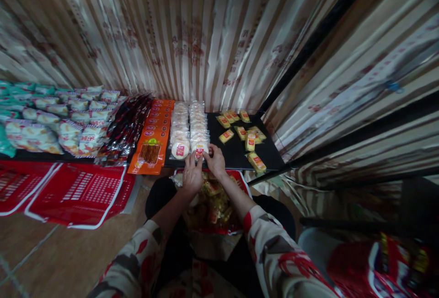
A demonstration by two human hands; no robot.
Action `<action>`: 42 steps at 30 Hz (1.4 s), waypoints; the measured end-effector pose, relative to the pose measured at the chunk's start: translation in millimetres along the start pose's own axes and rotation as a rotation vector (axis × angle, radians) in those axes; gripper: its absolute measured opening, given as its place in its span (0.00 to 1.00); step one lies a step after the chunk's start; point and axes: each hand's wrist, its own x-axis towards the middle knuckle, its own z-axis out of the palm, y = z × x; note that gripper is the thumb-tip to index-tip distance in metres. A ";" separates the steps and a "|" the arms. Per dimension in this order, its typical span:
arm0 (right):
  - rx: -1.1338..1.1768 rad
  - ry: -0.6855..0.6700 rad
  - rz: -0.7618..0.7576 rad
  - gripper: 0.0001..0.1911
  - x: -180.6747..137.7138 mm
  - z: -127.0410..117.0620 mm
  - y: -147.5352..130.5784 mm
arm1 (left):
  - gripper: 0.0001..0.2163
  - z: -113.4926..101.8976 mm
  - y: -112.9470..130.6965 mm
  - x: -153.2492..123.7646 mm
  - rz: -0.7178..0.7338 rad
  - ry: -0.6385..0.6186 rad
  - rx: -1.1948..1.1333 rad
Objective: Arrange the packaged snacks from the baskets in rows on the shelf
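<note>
Two rows of round white crackers in clear wrappers (180, 128) lie overlapping on a black shelf (228, 154). At the front end of the right row is a wrapped white cracker (200, 146) with a red label. My left hand (192, 176) touches its lower edge with fingers stretched out. My right hand (216, 160) has thumb and fingers bent at its right side. Small yellow wrapped snacks (226, 136) lie scattered on the shelf to the right. Below my forearms, between my knees, a red basket (245, 183) holds more yellow-wrapped snacks.
Left of the crackers lie orange snack packets (151, 151), dark shiny packets (126, 126) and several white snack bags (32, 135). Red baskets (82, 192) stand under the shelf at left. A black frame bar (308, 46) slants up at right, before a pleated curtain (212, 37).
</note>
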 end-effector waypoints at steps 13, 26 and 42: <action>0.128 0.162 -0.033 0.22 -25.6 -1.6 1.9 | 0.22 -3.6 -14.6 -12.9 0.126 0.131 -0.025; -0.065 -0.562 -0.293 0.28 -161.1 21.2 43.0 | 0.12 -11.9 -25.1 -74.9 0.027 -0.388 0.287; 0.172 -0.456 -0.113 0.23 -163.6 -6.1 29.0 | 0.09 -12.1 -19.0 -50.6 -0.447 -0.230 -0.256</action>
